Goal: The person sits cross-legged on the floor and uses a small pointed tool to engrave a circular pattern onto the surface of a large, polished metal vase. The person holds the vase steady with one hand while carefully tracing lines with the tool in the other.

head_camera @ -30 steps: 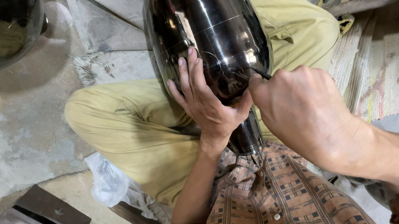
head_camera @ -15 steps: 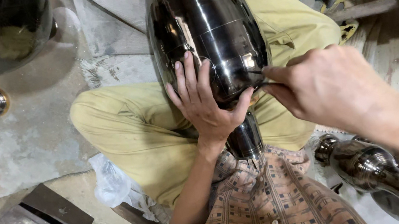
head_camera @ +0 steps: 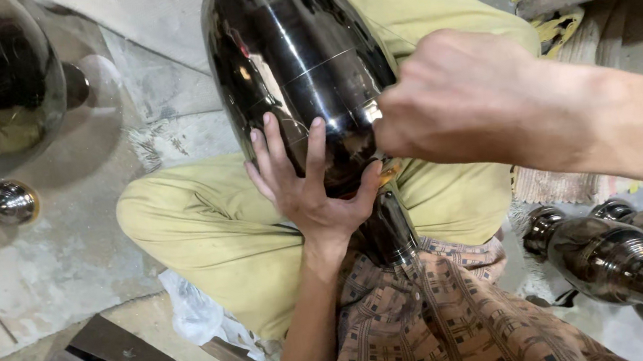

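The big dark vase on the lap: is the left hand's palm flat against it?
Yes, the left hand lies spread, fingers up, on the vase.

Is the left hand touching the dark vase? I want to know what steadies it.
Touching. The head view shows the left hand laid flat on the dark vase, its fingers spread over the shiny lower body with no gap.
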